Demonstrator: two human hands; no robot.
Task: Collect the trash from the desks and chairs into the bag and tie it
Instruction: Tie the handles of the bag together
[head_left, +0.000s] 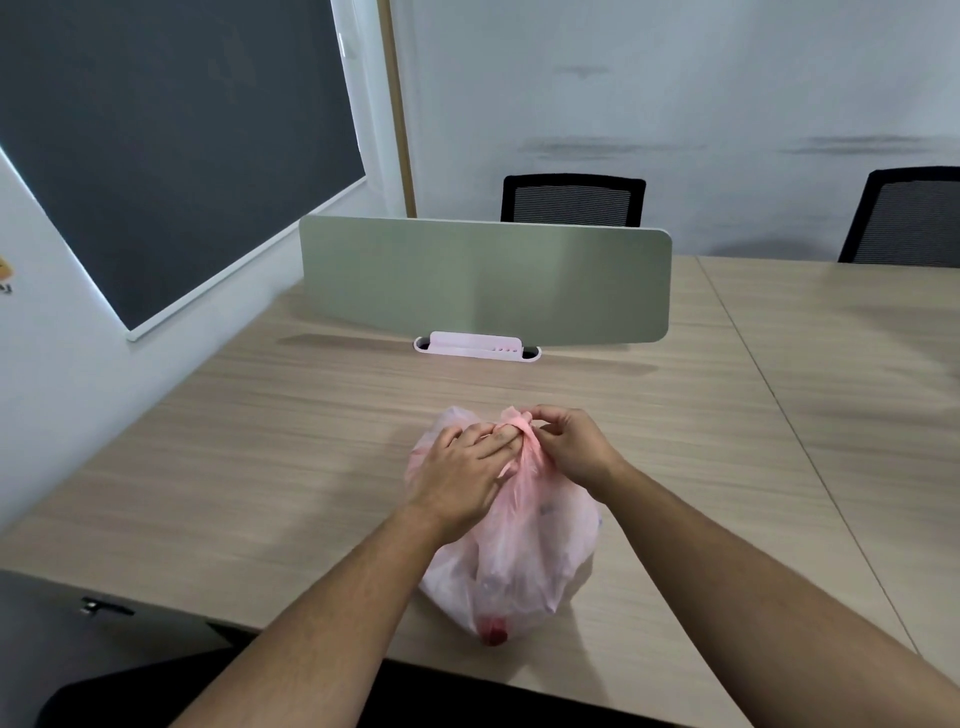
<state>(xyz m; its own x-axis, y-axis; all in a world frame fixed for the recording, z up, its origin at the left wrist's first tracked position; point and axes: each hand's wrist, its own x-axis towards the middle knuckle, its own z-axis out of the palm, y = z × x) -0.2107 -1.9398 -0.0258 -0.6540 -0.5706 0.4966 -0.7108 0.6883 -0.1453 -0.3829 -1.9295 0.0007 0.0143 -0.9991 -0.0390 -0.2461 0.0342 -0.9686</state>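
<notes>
right hand (566, 441): fingers curled, pinching the end of the twisted neck (521, 434) of the bag (519, 561) from the right.
left hand (462, 467): laid across the bag's top, fingertips gripping the same neck from the left. Thumb is hidden under my palm.
bag position: directly under both of my hands, lying on the desk (260, 467) near its front edge. My hands are at its far end and the body runs back toward me.
bag contents: pink, see-through plastic, full. There is a red lump (493, 631) at the near end, the rest can't be made out.
in the way: my left hand covers the bag's top left, so the knot itself is only partly visible.
beyond the bag: grey-green divider panel (483, 280) upright in a white clip (475, 345), well apart from the bag.
behind the panel: two black mesh chairs (571, 200) (904, 215) against the wall.
left wall: dark board (171, 130) in a white frame.
writing: sticker (4, 273) at the left edge, too cropped to read. No print visible on the bag.
</notes>
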